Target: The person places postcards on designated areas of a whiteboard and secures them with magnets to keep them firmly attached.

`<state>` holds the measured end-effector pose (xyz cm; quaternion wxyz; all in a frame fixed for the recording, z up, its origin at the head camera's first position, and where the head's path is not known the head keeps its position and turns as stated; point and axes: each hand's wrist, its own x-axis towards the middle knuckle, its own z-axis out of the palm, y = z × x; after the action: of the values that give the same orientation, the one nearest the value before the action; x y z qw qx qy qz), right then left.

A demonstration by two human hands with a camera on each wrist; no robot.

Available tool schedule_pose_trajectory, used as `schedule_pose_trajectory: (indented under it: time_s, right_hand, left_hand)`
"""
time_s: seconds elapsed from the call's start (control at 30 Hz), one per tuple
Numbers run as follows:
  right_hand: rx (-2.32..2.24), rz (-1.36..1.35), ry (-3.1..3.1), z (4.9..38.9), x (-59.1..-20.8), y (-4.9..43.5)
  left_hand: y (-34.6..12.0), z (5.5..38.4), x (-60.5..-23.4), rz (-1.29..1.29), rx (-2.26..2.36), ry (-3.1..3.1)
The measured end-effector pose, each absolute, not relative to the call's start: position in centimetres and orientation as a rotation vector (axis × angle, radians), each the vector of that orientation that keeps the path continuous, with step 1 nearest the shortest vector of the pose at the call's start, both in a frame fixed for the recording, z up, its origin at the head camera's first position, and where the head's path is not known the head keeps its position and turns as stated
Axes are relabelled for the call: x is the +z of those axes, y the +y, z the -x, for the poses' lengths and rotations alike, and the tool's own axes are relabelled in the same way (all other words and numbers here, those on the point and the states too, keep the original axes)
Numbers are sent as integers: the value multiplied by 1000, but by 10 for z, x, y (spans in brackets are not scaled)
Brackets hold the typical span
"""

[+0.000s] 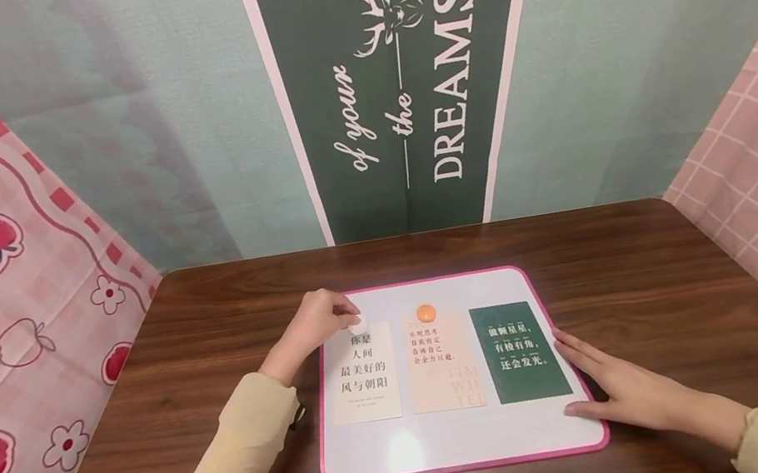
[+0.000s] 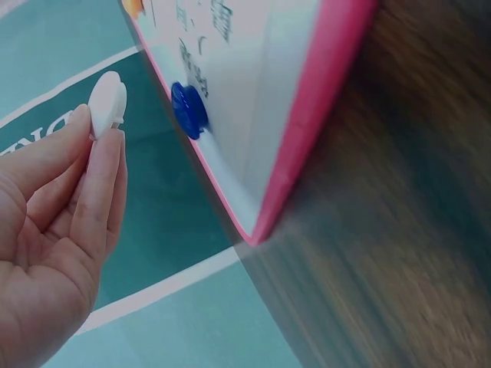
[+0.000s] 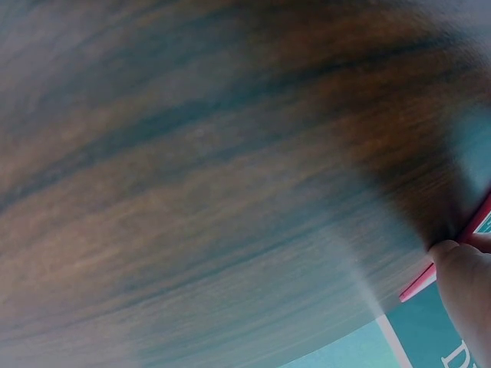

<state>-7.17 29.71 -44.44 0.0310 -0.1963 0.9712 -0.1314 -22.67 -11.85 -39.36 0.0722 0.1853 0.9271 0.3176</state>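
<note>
My left hand (image 1: 320,317) pinches a round white magnet (image 1: 359,325) between thumb and fingers, right at the top of the cream card (image 1: 366,391). In the left wrist view the white magnet (image 2: 105,105) shows its disc edge-on. A blue magnet (image 2: 189,111) sits on the pink-edged whiteboard (image 1: 461,442) there; the hand hides it in the head view. An orange magnet (image 1: 426,313) lies at the top of the peach card (image 1: 445,394). My right hand (image 1: 630,387) rests at the board's right edge, fingers extended, thumb over the lower right corner area.
A dark green card (image 1: 526,380) with white writing lies on the board's right side. The board lies on a brown wooden table (image 1: 210,317). Behind it hangs a green cloth (image 1: 360,214) with lettering, and pink patterned cloths (image 1: 63,343) flank the sides.
</note>
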Motion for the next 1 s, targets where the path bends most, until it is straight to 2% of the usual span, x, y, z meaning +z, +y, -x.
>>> schedule_pose_trajectory:
  time_s: [1.0]
  right_hand:
    - [-402,675,3050,71,-449,299]
  left_hand:
    - [-61,238,-382,-552,981,2734]
